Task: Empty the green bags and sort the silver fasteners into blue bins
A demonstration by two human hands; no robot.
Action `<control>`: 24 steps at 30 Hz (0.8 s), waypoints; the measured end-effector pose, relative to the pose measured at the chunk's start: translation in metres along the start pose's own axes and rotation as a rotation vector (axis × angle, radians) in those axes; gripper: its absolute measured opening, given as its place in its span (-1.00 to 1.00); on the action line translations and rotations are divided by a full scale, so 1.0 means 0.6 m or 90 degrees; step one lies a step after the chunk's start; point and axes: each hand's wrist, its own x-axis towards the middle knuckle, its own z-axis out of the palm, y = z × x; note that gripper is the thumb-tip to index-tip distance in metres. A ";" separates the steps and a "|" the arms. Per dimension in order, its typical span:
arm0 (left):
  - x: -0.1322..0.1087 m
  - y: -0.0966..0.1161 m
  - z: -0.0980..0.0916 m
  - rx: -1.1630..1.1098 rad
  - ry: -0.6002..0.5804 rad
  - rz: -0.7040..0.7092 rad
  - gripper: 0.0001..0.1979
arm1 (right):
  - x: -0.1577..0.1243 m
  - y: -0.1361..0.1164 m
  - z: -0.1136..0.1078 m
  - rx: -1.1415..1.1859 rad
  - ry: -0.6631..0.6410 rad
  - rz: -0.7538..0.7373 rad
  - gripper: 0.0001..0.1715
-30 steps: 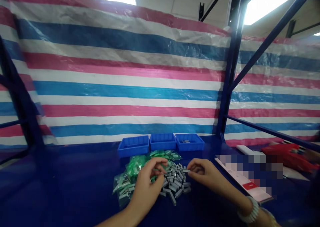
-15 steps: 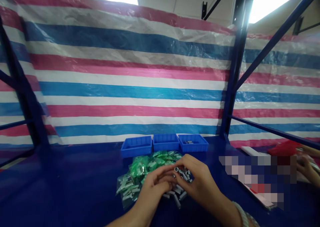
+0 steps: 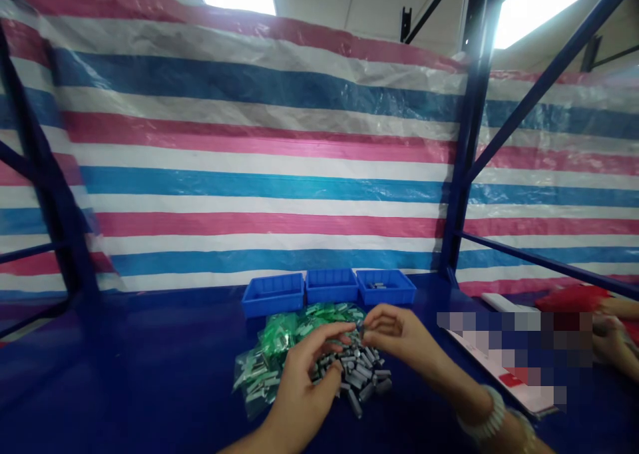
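Note:
A loose pile of small grey metal hex-shaped spacers [image 3: 360, 374] lies on the dark blue table [image 3: 124, 374], just in front of several green-tinted plastic bags of small parts [image 3: 272, 357]. My left hand [image 3: 304, 387] hovers over the bags and the left side of the pile, its fingers apart and reaching right. My right hand [image 3: 394, 331] is at the pile's far end, pinching a small grey spacer [image 3: 361, 331] between finger and thumb. The fingertips of both hands nearly meet there. The pinched piece is mostly hidden.
Three blue plastic trays [image 3: 273, 295] stand in a row behind the bags, and the right one [image 3: 386, 287] holds a few spacers. A blurred printed sheet [image 3: 499, 367] lies to the right. Farther right are a co-worker's hand [image 3: 614, 344] and a red object [image 3: 569, 299].
My hands have drawn apart from their close clasp over the pile, uncovering more spacers. My right hand has shifted up and right. The co-worker's hand stays at the right edge.

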 end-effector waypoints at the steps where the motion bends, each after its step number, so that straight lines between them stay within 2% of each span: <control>1: 0.002 -0.002 -0.001 0.007 0.007 -0.008 -0.58 | 0.019 -0.003 -0.021 -0.098 0.048 -0.039 -0.70; 2: 0.004 -0.004 -0.002 0.018 0.010 -0.015 -0.58 | 0.042 -0.005 -0.044 -0.203 0.106 -0.070 -0.71; 4: 0.007 -0.007 -0.003 0.039 0.012 -0.023 -0.58 | 0.088 -0.010 -0.087 -0.258 0.157 -0.077 -0.72; 6: 0.008 -0.011 -0.002 0.049 0.008 -0.026 -0.59 | 0.122 -0.014 -0.118 -0.300 0.166 -0.071 -0.75; 8: 0.008 -0.014 -0.001 0.042 0.006 -0.030 -0.60 | 0.129 -0.019 -0.129 -0.337 0.170 -0.074 -0.77; 11: 0.007 -0.019 -0.001 0.027 0.003 -0.042 -0.58 | 0.080 -0.029 -0.107 -0.368 0.138 -0.089 -0.76; 13: 0.005 -0.021 0.001 0.036 0.001 -0.039 -0.58 | 0.019 -0.032 -0.075 -0.397 0.026 -0.092 -0.83; 15: 0.002 -0.021 0.004 0.055 -0.001 -0.032 -0.60 | -0.045 -0.030 -0.041 -0.455 -0.026 -0.103 -0.90; 18: -0.002 -0.020 0.009 0.079 -0.003 -0.024 -0.62 | -0.111 -0.018 -0.005 -0.517 -0.043 -0.078 -0.70; 20: -0.005 -0.019 0.012 0.088 -0.006 -0.022 -0.63 | -0.128 -0.009 0.003 -0.547 -0.051 -0.054 -0.63; 24: -0.007 -0.018 0.014 0.099 -0.008 -0.018 -0.64 | -0.130 0.002 -0.005 -0.585 -0.031 -0.008 -0.68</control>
